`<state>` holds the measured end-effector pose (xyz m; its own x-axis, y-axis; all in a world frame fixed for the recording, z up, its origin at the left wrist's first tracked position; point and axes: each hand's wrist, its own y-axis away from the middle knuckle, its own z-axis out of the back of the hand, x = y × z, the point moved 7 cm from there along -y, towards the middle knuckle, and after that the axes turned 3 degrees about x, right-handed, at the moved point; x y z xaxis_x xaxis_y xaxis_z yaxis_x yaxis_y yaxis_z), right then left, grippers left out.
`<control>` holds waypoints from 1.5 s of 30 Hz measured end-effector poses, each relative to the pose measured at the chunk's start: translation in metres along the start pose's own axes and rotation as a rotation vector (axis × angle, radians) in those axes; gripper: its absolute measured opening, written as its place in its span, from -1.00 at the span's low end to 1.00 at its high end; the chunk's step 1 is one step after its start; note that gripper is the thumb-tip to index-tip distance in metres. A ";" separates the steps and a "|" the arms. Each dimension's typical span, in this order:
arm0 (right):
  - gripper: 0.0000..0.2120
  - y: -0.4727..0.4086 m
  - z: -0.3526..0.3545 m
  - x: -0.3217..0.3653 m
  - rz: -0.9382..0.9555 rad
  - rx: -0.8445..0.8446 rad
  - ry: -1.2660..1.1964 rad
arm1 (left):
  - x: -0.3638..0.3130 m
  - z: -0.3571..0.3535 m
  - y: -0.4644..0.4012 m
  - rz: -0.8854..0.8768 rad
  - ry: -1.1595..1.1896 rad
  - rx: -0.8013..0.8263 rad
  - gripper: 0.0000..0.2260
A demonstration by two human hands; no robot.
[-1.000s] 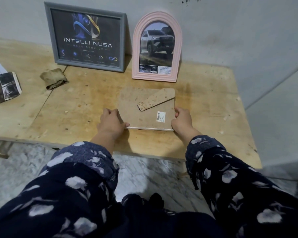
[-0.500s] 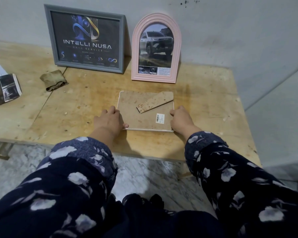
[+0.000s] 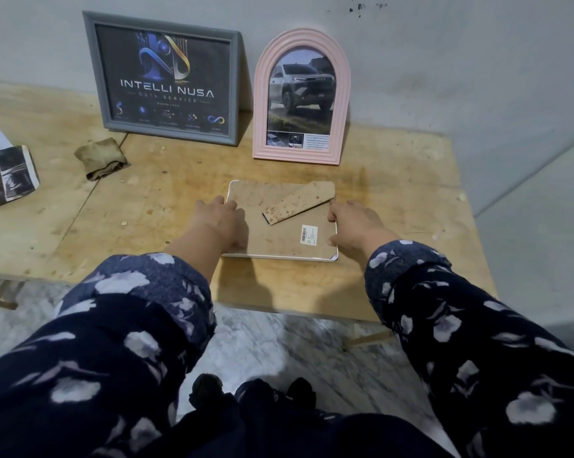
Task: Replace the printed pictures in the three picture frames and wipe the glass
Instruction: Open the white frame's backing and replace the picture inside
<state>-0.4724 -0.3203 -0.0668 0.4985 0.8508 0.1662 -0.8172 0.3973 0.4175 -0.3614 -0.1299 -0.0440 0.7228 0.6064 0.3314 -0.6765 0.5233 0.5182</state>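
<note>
**A:** A person in dark floral sleeves (image 3: 120, 328) leans over a plywood table (image 3: 394, 200), both hands on a white frame (image 3: 280, 257) lying face down at the near middle of the table. What have the hands got?

**B:** The left hand (image 3: 221, 223) rests on the frame's left edge, fingers curled over the far-left corner and thumb at the near-left corner. The right hand (image 3: 353, 224) grips the right edge, fingers hooked over it near the far corner, thumb pressed against the rim near the barcode sticker (image 3: 309, 234). Both hold the frame by its sides.

**A:** And the frame itself?

**B:** Flat on the table, brown backing board (image 3: 279, 233) upward. Its stand (image 3: 299, 201) lies slantwise across the far-right part of the board, between the two hands.

**A:** The other two frames?

**B:** Upright at the far side, leaning on the grey wall (image 3: 444, 61). The grey frame (image 3: 161, 77), on the left, shows a dark print reading "INTELLI NUSA". The pink arched frame (image 3: 301, 97) stands just right of it, with a pickup truck picture.

**A:** Anything else on the table?

**B:** A crumpled brown cloth (image 3: 100, 157) lies near the grey frame's near-left corner. At the far left edge sit loose prints (image 3: 8, 175), well apart from the hands.
</note>
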 end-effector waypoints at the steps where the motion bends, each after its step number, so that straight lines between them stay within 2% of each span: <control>1: -0.61 -0.001 -0.001 0.000 0.005 0.007 0.004 | -0.002 0.001 0.000 0.000 -0.015 0.014 -0.58; 4: -0.45 -0.003 0.000 0.000 0.024 0.038 0.019 | -0.002 0.002 -0.007 0.015 -0.023 0.042 -0.55; 7: -0.38 -0.006 0.003 0.004 0.057 0.046 0.178 | 0.001 0.004 -0.014 0.020 -0.072 -0.008 -0.46; 9: -0.35 -0.006 0.003 0.007 0.064 0.052 0.231 | 0.003 0.002 -0.022 0.009 -0.056 -0.032 -0.28; 11: -0.33 -0.007 0.001 0.008 0.071 0.055 0.247 | 0.003 -0.003 -0.031 -0.050 0.017 0.012 -0.07; 13: -0.32 -0.008 0.001 0.008 0.073 0.057 0.256 | 0.001 -0.004 -0.039 -0.114 0.067 0.083 0.02; 19: -0.28 -0.015 0.002 0.008 0.084 0.074 0.288 | -0.004 0.008 -0.044 -0.134 0.082 0.143 -0.03; 23: -0.27 -0.017 0.003 0.009 0.090 0.086 0.287 | -0.003 0.010 -0.041 -0.101 0.130 0.102 -0.02; 28: -0.30 -0.012 -0.001 0.007 0.080 0.087 0.115 | -0.008 0.020 -0.040 -0.064 0.070 0.025 -0.04; 34: -0.31 -0.009 0.002 0.018 0.029 0.096 0.133 | -0.006 0.011 -0.037 -0.046 0.151 0.041 -0.04; 36: -0.35 -0.005 0.005 0.032 0.011 0.052 0.236 | -0.005 0.003 -0.038 -0.057 0.206 0.065 -0.04; 39: -0.44 -0.002 0.017 0.054 0.053 -0.161 0.357 | -0.006 0.001 -0.041 -0.071 0.238 0.057 -0.04; 41: -0.40 -0.005 0.020 0.065 0.115 -0.274 0.372 | -0.006 0.001 -0.044 -0.075 0.253 0.050 -0.05; 45: -0.32 -0.024 0.004 0.083 0.221 -0.228 0.368 | -0.002 -0.007 -0.052 -0.095 0.310 0.043 -0.02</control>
<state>-0.4098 -0.2605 -0.0598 0.2040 0.9722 -0.1150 -0.9552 0.2234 0.1942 -0.3290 -0.1541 -0.0766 0.7004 0.7132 0.0276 -0.5969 0.5641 0.5705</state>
